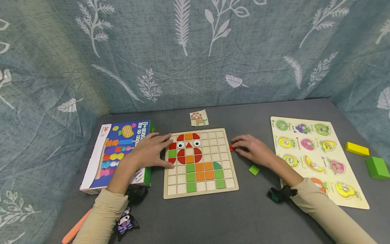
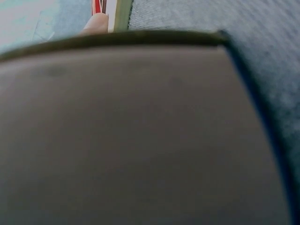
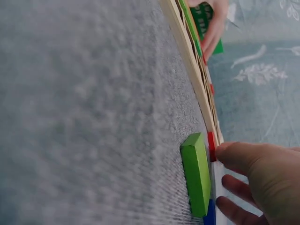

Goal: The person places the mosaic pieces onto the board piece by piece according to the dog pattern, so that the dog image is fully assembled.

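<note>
In the head view, a square wooden grid board (image 1: 210,149) carries red, orange and green tiles and two eye pieces, forming an animal-like figure. My left hand (image 1: 149,150) rests at its left edge with fingers and thumb spread apart. Beside the right edge, my right hand (image 1: 253,149) pinches a small red tile (image 1: 232,147) with its fingertips. In the right wrist view, the thumb touches that red tile (image 3: 211,146), which lies close against the board's side. A green tile (image 1: 254,170) lies on the table just below the right hand. The left wrist view is mostly blocked.
A picture card (image 1: 199,118) lies behind the board. The boxed bead toy (image 1: 122,135) stands at left. A fruit puzzle board (image 1: 307,144) lies at right, past it a yellow block (image 1: 357,149) and a green block (image 1: 377,168). An orange stick (image 1: 76,227) lies by the left forearm.
</note>
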Available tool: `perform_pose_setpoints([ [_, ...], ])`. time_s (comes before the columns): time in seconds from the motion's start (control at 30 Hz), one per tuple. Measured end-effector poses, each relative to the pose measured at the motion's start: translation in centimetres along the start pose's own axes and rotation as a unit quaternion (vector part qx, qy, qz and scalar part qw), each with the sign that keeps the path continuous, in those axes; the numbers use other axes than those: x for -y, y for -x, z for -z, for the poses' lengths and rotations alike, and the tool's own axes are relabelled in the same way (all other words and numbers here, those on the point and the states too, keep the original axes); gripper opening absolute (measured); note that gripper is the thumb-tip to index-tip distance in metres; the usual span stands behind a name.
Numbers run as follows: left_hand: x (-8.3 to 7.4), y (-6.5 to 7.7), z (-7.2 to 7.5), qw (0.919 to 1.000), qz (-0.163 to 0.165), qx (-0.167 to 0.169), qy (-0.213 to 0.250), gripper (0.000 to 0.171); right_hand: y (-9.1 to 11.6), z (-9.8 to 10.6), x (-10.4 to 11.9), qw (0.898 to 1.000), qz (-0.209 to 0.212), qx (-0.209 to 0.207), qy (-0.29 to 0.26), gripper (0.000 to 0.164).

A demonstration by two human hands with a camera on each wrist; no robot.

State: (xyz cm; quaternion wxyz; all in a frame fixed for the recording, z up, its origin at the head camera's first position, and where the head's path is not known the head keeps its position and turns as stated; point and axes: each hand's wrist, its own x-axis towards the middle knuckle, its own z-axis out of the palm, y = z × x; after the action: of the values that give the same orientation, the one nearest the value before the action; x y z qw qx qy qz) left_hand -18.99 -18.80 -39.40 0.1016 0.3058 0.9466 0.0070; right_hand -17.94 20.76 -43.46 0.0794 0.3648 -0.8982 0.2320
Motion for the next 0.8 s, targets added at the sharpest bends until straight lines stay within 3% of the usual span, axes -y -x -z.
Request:
perform_pose_setpoints([
  [0.6, 0.06, 0.05, 0.06, 1.0, 0.003, 0.0, -0.002, 0.098, -0.71, 0.23, -0.4, 1.0, 0.005, 0.03, -0.004, 0.02],
  [0.8, 0.06, 0.05, -0.01, 1.0, -0.001, -0.002, -0.007, 0.099, -0.76, 0.26, -0.66, 0.999, 0.024, 0.029, 0.004, 0.019],
])
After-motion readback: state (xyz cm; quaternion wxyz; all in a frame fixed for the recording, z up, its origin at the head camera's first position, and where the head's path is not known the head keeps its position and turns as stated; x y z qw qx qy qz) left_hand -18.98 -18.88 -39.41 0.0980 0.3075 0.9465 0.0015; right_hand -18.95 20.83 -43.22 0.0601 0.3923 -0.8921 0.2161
